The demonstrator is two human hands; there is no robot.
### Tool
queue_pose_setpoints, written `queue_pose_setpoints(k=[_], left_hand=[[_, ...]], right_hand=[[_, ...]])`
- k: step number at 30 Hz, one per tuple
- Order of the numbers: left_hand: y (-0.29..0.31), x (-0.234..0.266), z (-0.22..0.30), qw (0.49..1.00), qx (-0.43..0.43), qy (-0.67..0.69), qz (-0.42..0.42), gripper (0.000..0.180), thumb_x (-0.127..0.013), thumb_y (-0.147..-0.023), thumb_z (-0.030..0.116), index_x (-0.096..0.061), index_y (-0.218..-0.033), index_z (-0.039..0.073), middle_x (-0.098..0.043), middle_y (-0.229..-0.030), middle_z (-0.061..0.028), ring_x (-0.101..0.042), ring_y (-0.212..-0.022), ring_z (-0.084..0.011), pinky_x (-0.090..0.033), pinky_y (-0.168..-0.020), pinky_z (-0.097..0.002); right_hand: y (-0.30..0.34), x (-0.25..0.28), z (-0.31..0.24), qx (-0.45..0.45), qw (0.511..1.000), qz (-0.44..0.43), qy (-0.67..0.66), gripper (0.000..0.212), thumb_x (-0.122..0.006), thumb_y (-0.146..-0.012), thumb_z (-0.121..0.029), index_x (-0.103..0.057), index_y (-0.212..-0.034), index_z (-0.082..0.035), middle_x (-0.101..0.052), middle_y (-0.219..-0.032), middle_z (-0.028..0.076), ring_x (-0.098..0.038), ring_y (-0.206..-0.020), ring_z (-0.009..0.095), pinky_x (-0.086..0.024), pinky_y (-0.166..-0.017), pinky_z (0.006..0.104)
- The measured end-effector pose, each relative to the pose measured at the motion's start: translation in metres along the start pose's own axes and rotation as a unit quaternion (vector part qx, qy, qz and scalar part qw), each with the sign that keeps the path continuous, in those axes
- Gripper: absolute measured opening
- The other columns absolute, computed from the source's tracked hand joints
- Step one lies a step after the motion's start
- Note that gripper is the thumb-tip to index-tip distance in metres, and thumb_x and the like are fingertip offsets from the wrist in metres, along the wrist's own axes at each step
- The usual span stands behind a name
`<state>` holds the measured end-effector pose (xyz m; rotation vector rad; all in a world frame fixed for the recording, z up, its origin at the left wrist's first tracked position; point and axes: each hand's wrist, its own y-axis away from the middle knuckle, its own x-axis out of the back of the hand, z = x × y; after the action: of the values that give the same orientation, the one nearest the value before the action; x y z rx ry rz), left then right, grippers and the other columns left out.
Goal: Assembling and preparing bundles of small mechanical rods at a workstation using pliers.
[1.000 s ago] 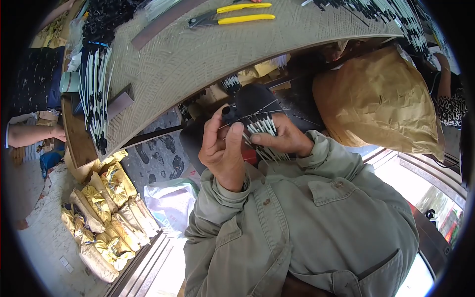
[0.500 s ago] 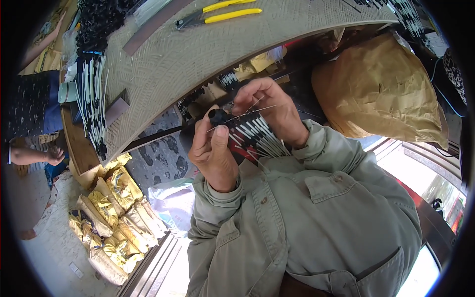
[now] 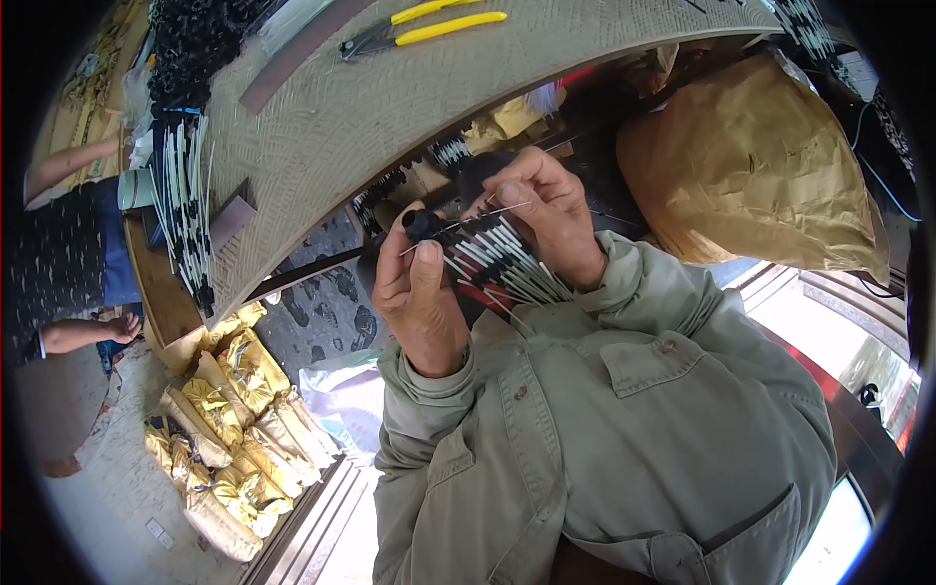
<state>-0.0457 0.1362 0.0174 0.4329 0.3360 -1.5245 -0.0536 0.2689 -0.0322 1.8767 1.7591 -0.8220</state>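
My left hand (image 3: 421,302) is closed, its thumb and fingers gripping a small black round part (image 3: 418,225) with a hollow-looking end. A thin pale rod (image 3: 505,208) runs from near this part toward my right hand (image 3: 554,207). The thumb and forefinger of that hand pinch the rod. Just below, at my chest, lies a bundle of thin white rods with black sections (image 3: 509,261). My fingers hide how the rod and the black part meet.
Yellow-handled pliers (image 3: 448,29) and a flat dark bar (image 3: 297,54) lie on the table (image 3: 390,107). More rods (image 3: 185,195) hang over its left side. A brown paper sack (image 3: 751,166) stands at right, wrapped packets (image 3: 234,419) at lower left. Another person (image 3: 68,244) is at far left.
My right thumb and forefinger have closed on the thin rod; before, those fingers were more raised and spread. My left hand keeps its grip. The other person shows more at the left.
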Motion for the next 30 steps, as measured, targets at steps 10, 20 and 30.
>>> queue_pose_setpoints(k=[10, 20, 30], left_hand=[[0.001, 0.006, 0.001, 1.000, -0.001, -0.028, -0.002, 0.034, -0.057, -0.083, 0.002, -0.051, -0.114, -0.010, -0.058, -0.105, -0.0108, -0.055, -0.090, -0.0133, -0.042, -0.084, -0.0248], [0.006, 0.004, -0.001, 0.985, -0.094, -0.146, 0.004, 0.028, -0.058, -0.082, 0.000, -0.055, -0.108, -0.010, -0.057, -0.104, -0.0079, -0.053, -0.087, -0.0108, -0.040, -0.079, -0.0215], [0.006, 0.009, 0.006, 0.990, -0.044, -0.128, -0.041, 0.034, -0.055, -0.087, 0.013, -0.053, -0.111, -0.010, -0.059, -0.102, -0.0117, -0.054, -0.090, -0.0131, -0.041, -0.083, -0.0240]], right_hand=[[0.004, -0.010, -0.024, -0.044, 0.988, -0.140, -0.038, 0.041, -0.067, -0.080, -0.014, -0.046, -0.114, -0.002, -0.055, -0.103, 0.009, -0.052, -0.099, 0.015, -0.041, -0.086, 0.0282], [-0.003, -0.016, -0.033, -0.019, 0.957, -0.197, 0.212, 0.025, -0.064, -0.079, -0.007, -0.050, -0.099, -0.003, -0.048, -0.096, 0.002, -0.047, -0.092, 0.010, -0.037, -0.080, 0.0237], [0.003, -0.011, -0.036, -0.102, 0.955, -0.188, 0.208, 0.018, -0.060, -0.084, -0.009, -0.052, -0.097, 0.000, -0.053, -0.084, 0.002, -0.048, -0.080, 0.007, -0.038, -0.072, 0.0229]])
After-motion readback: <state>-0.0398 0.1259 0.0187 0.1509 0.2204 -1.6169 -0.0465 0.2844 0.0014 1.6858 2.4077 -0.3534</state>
